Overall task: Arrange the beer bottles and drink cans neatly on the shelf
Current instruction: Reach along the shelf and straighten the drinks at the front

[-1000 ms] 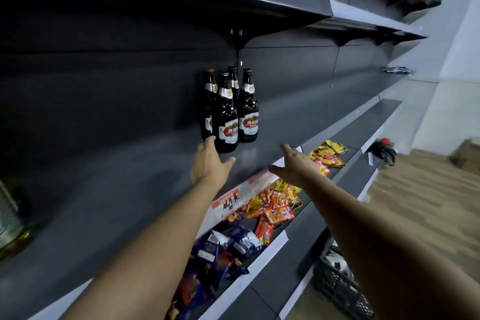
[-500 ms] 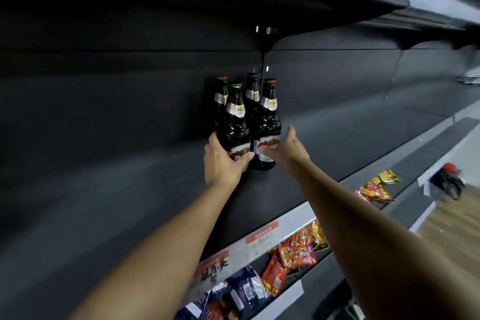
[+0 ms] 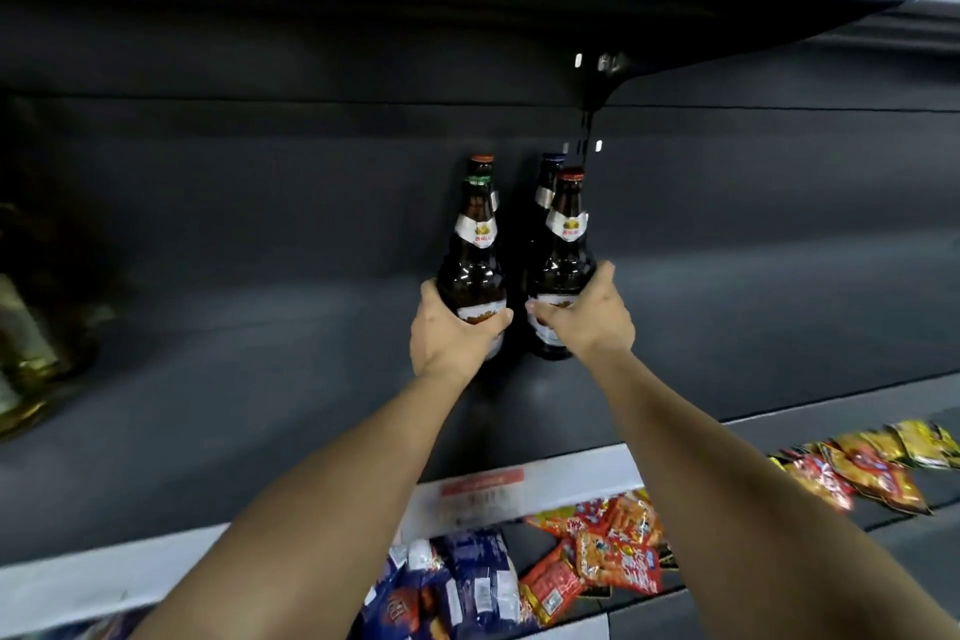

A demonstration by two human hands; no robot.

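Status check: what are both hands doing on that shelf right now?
Left hand grips green-capped brown glass beer bottle. Right hand grips red-capped brown glass beer bottle. Two more bottles close behind; nothing blocking.

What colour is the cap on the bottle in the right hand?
Red, on the front right bottle that the right hand grips; the head view shows it.

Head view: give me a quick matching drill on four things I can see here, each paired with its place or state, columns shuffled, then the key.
Column one:
1. green-capped bottle
2. red-capped front bottle
3. blue-capped bottle
4. red snack packets

Column two:
A. lying on the lower shelf
B. gripped by the right hand
C. standing behind, at the back panel, touched by no hand
D. gripped by the left hand

Pairs: 1-D, 2-B, 3-C, 4-A
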